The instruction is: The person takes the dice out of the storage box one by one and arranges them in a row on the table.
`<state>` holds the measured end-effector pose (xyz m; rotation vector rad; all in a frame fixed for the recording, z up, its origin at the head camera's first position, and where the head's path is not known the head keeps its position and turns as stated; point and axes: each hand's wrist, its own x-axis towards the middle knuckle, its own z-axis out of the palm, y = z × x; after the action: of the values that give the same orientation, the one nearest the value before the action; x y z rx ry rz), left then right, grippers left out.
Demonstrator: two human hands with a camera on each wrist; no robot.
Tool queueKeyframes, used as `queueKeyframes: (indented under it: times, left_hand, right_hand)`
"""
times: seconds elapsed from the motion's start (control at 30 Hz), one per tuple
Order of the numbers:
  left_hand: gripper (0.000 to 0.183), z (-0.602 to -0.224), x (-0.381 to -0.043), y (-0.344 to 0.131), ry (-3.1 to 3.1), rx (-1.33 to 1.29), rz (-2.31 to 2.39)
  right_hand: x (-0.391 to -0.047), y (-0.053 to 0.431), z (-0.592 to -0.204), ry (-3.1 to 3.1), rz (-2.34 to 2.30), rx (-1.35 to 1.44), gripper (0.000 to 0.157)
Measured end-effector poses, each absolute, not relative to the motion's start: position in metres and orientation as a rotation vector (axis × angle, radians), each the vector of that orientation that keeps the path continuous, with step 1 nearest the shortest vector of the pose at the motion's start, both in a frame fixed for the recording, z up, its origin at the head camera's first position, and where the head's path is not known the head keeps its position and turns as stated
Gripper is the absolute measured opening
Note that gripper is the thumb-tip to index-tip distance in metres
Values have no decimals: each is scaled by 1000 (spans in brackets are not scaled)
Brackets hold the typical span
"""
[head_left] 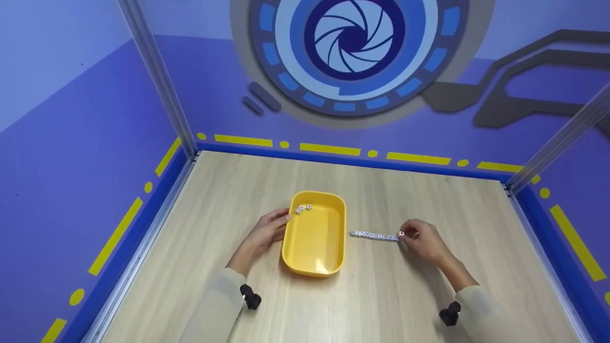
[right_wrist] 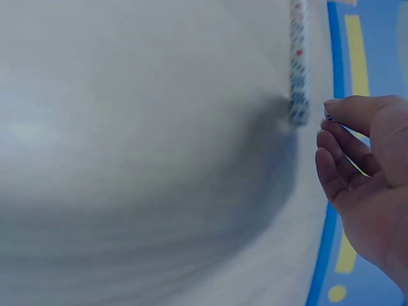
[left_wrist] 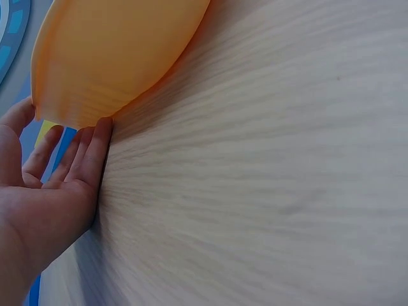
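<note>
A yellow tray (head_left: 314,273) stands on the table with several small white dice (head_left: 309,207) in its far left corner. My left hand (head_left: 262,233) rests against the tray's left side, its fairly straight fingers touching the outer wall and the thumb near the rim. To the right of the tray, a straight row of patterned white dice (head_left: 374,235) lies on the table. At the row's right end my right hand (head_left: 425,240) pinches one small die (head_left: 401,233) between thumb and index finger. In the right wrist view that die (right_wrist: 328,116) is mostly hidden by the fingertips.
The wood-grain table (head_left: 228,190) is bounded by blue walls with yellow dashes and metal corner posts (head_left: 157,71). Each sleeve carries a black wrist mount, such as the left mount (head_left: 250,297). Bare tabletop shows in front of the tray and behind the row.
</note>
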<state>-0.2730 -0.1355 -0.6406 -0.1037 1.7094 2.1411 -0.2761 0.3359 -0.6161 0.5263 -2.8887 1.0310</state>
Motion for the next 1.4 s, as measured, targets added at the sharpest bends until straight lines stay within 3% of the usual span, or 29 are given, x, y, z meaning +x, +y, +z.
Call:
queueKeyframes:
  times: [0.57,1.4]
  left_hand:
    - [54,-647,-273,-132,1644,-96,2192]
    - [51,-643,-273,-135,1663,-80,2189]
  right_hand:
    - [-264,360,-628,-2969,1024,381,14]
    - [-269,349,-637,-2977,1188,344,15]
